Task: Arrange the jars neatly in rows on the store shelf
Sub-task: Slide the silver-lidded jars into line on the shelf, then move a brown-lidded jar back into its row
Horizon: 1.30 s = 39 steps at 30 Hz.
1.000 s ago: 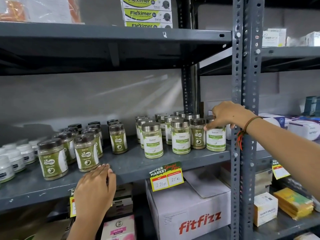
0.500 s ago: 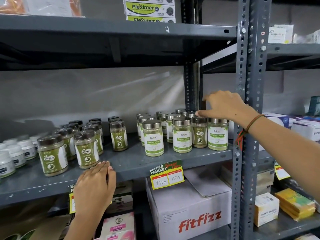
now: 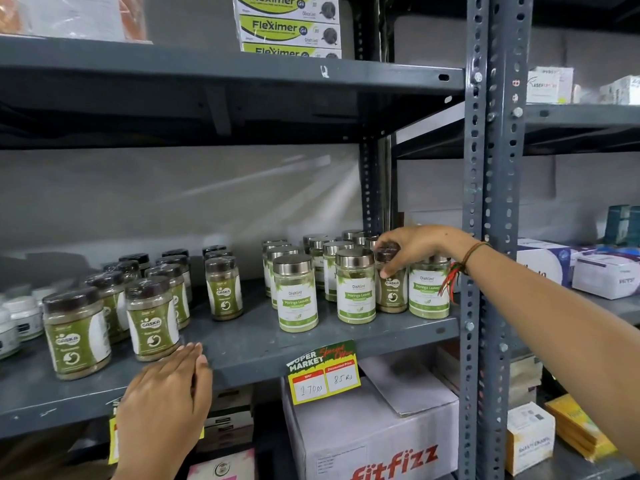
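On the grey middle shelf (image 3: 249, 344) stand two groups of jars. Dark-lidded green Gaska jars (image 3: 152, 317) fill the left part in loose rows, one Gaska jar (image 3: 223, 289) apart from them. Silver-lidded Moringa jars (image 3: 356, 289) cluster at the right. Among those stands a dark-lidded Gaska jar (image 3: 393, 296); my right hand (image 3: 419, 245) grips its lid and upper side from above. My left hand (image 3: 169, 393) rests flat, fingers together, on the shelf's front edge just below the nearest Gaska jars, holding nothing.
A perforated steel upright (image 3: 491, 237) stands right beside my right wrist. White jars (image 3: 20, 320) sit at the far left. A yellow price tag (image 3: 323, 374) hangs from the shelf edge. A Fitfizz carton (image 3: 374, 434) and small boxes (image 3: 530, 438) lie below; white boxes (image 3: 606, 275) fill the neighbouring shelf.
My right hand left the rightmost Moringa jar, shifted left and came down onto the dark-lidded Gaska jar among the Moringa jars. My left hand stayed on the shelf edge.
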Each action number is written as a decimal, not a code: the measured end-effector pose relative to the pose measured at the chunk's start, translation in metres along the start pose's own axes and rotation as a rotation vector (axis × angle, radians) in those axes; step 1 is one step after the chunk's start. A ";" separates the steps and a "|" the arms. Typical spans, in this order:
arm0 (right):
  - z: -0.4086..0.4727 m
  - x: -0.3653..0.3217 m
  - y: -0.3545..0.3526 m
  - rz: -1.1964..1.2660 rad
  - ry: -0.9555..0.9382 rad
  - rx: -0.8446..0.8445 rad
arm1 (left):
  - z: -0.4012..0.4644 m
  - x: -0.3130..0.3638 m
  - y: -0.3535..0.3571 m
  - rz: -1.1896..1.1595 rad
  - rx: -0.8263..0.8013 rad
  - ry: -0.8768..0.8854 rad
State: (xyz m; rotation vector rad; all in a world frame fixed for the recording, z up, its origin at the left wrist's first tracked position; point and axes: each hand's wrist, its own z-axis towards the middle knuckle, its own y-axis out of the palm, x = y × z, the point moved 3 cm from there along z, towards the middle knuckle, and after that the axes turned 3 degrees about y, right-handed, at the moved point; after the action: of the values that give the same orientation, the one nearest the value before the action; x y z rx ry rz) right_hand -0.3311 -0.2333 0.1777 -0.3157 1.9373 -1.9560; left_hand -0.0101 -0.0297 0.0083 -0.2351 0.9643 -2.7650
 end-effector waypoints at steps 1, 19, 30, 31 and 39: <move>0.001 0.001 0.000 0.025 -0.003 0.010 | 0.000 0.000 0.000 0.001 0.001 0.002; -0.036 -0.050 -0.075 0.114 -0.125 0.485 | -0.001 -0.001 -0.001 -0.001 -0.024 -0.001; -0.042 -0.170 -0.073 0.273 -0.493 0.529 | 0.000 -0.001 -0.002 0.013 0.003 0.002; -0.039 -0.181 -0.067 0.276 -0.519 0.494 | 0.000 -0.001 -0.002 0.016 0.004 0.006; -0.005 -0.227 -0.002 0.179 -0.579 0.140 | 0.001 -0.002 0.001 0.022 0.008 0.013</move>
State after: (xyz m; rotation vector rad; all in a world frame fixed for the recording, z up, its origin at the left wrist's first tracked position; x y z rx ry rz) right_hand -0.1274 -0.1354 0.2017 -0.5736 1.4008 -1.6382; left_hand -0.0082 -0.0308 0.0080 -0.2045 0.9529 -2.7528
